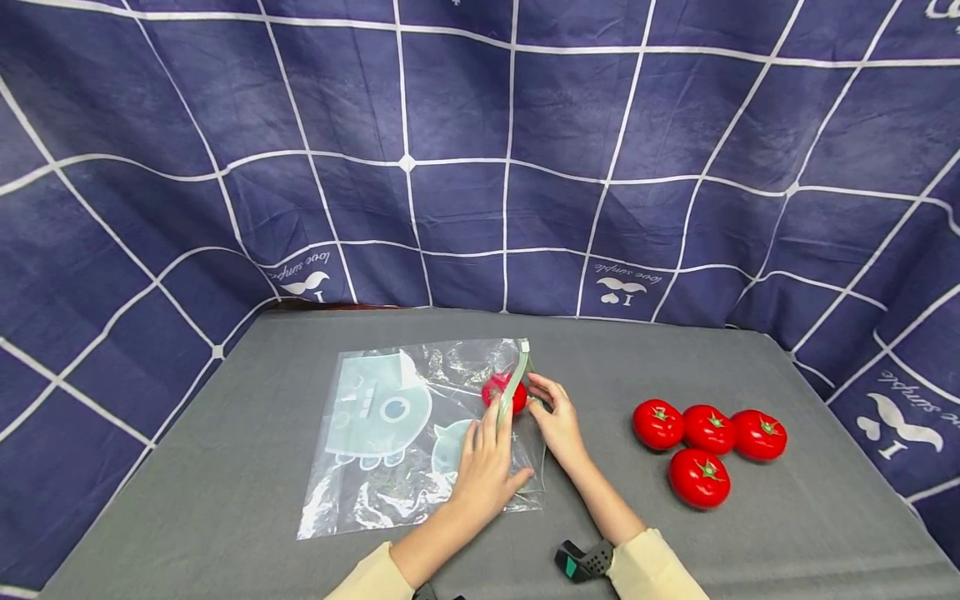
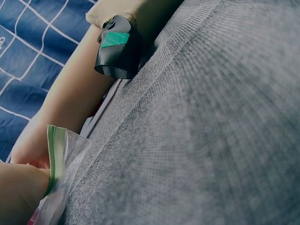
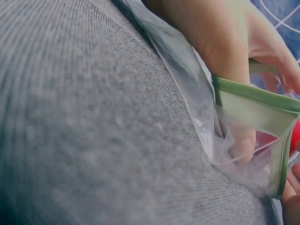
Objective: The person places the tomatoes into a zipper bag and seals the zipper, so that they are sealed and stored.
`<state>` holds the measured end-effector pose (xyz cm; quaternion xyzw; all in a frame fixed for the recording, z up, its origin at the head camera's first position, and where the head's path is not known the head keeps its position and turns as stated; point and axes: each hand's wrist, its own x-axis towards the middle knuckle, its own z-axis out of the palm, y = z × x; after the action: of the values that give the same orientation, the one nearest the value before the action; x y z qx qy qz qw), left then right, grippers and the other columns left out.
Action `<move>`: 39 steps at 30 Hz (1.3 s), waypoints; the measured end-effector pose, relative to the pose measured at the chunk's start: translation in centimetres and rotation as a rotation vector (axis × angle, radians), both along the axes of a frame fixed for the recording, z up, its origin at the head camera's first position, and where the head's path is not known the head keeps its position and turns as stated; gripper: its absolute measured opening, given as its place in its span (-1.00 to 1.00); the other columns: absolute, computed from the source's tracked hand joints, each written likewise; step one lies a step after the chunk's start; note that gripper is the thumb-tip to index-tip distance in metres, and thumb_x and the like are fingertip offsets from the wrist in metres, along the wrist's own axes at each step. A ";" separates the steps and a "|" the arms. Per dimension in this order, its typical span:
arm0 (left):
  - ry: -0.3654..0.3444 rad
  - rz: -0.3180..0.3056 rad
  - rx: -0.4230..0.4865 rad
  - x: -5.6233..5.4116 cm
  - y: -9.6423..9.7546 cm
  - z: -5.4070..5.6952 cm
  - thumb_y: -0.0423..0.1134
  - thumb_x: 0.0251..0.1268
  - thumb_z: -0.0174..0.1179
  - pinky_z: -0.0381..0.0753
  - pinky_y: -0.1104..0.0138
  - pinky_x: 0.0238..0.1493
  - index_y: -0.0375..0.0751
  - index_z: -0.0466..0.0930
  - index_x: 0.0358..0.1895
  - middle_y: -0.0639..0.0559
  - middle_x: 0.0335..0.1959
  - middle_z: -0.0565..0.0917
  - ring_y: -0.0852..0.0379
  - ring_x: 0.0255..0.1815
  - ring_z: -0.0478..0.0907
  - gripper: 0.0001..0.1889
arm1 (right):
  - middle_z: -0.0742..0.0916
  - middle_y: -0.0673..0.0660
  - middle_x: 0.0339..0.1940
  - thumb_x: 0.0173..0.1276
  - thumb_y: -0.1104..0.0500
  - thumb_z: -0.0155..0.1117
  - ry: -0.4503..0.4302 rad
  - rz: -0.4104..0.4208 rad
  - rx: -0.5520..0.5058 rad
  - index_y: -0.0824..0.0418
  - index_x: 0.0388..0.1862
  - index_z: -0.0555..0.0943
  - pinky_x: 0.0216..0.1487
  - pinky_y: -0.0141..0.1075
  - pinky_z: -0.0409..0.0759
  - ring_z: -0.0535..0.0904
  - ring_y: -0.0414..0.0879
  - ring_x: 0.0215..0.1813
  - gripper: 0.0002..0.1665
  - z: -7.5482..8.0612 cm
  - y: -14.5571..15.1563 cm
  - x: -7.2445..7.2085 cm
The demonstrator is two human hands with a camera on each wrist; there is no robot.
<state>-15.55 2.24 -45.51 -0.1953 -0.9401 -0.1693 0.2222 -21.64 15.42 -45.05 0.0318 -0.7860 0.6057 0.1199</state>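
Observation:
A clear zip bag [image 1: 375,467] with pale blue cartoon prints and a green closure strip lies flat, its mouth facing right. My left hand [image 1: 483,467] holds the raised mouth edge; in the right wrist view its thumb [image 3: 243,145] shows inside the film, below the green strip [image 3: 258,96]. At the mouth sits a red tomato [image 1: 519,397], partly behind the strip and seen through the film. My right hand [image 1: 558,421] is just right of it, fingers spread loosely, fingertips close to the tomato and the mouth's edge.
Several red tomatoes [image 1: 699,478] with green stem tops stand grouped on the grey cloth-covered table [image 1: 600,358], right of my right hand. A blue checked curtain [image 1: 465,208] hangs behind the table and along both sides. A black wrist device [image 1: 583,561] is on my right wrist.

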 end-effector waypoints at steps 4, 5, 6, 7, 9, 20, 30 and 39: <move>0.014 0.009 0.003 0.0 0.0 -0.1 0.11 -0.32 0.42 0.29 0.05 0.23 -0.27 0.05 0.35 -0.19 0.34 0.18 0.01 0.29 0.21 0.09 | 0.51 0.19 0.14 0.21 0.38 0.05 -0.001 -0.014 -0.021 0.27 0.12 0.46 0.04 -0.45 0.46 0.48 0.07 0.17 -0.55 0.4 0.1 0.0; 0.014 0.009 0.005 0.0 0.0 -0.1 0.10 -0.32 0.42 0.29 0.05 0.24 -0.27 0.05 0.36 -0.19 0.34 0.18 0.01 0.28 0.22 0.10 | 0.51 0.20 0.14 0.21 0.38 0.05 0.003 -0.014 -0.030 0.28 0.12 0.46 0.01 -0.50 0.45 0.48 0.07 0.17 -0.55 0.5 0.2 0.0; 0.011 0.007 0.009 0.0 0.0 0.0 0.10 -0.32 0.42 0.28 0.04 0.24 -0.27 0.04 0.36 -0.19 0.33 0.18 0.00 0.28 0.23 0.10 | 0.51 0.20 0.14 0.20 0.38 0.04 0.004 -0.014 -0.037 0.28 0.12 0.46 0.00 -0.53 0.44 0.47 0.07 0.18 -0.55 0.6 0.2 0.1; 0.008 0.005 0.011 0.0 0.0 0.0 0.09 -0.31 0.42 0.28 0.04 0.24 -0.27 0.04 0.36 -0.19 0.33 0.18 -0.01 0.27 0.24 0.10 | 0.52 0.20 0.14 0.20 0.38 0.04 0.002 -0.012 -0.040 0.28 0.12 0.46 0.00 -0.56 0.41 0.47 0.07 0.18 -0.55 0.7 0.3 0.1; 0.006 0.002 0.011 0.0 0.0 0.0 0.09 -0.31 0.41 0.28 0.03 0.24 -0.27 0.04 0.36 -0.19 0.33 0.18 -0.02 0.26 0.25 0.09 | 0.52 0.21 0.15 0.21 0.38 0.03 0.001 -0.004 -0.044 0.28 0.13 0.46 0.02 -0.57 0.40 0.46 0.07 0.19 -0.54 0.8 0.4 0.1; 0.006 -0.001 0.019 0.0 0.0 0.0 0.07 -0.31 0.43 0.28 0.03 0.24 -0.26 0.03 0.36 -0.20 0.33 0.17 -0.02 0.28 0.23 0.10 | 0.45 0.29 0.25 0.29 0.34 0.03 -0.036 0.049 -0.002 0.29 0.24 0.34 0.26 -0.30 0.37 0.37 0.11 0.29 -0.50 1.7 2.3 1.2; 0.016 -0.011 0.019 0.1 0.1 -0.1 0.07 -0.32 0.44 0.28 0.02 0.24 -0.26 0.09 0.34 -0.22 0.32 0.19 -0.02 0.29 0.22 0.06 | 0.50 0.30 0.18 0.21 0.35 0.14 0.074 0.036 0.238 0.24 0.24 0.36 0.26 -0.03 0.33 0.40 0.08 0.23 -0.44 3.1 4.1 3.4; 0.010 -0.004 0.032 -0.1 0.1 -0.1 0.08 -0.33 0.43 0.23 -0.02 0.25 -0.25 0.02 0.37 -0.20 0.33 0.18 0.00 0.33 0.17 0.12 | 0.47 0.21 0.21 0.24 0.31 0.15 0.195 0.020 0.375 0.18 0.29 0.31 0.16 -0.83 0.08 0.35 -0.08 0.23 -0.40 5.4 6.4 6.0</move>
<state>-15.63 2.34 -45.62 -0.1946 -0.9358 -0.1838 0.2296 -15.65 21.85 -39.61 0.1199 -0.8692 0.4441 0.1814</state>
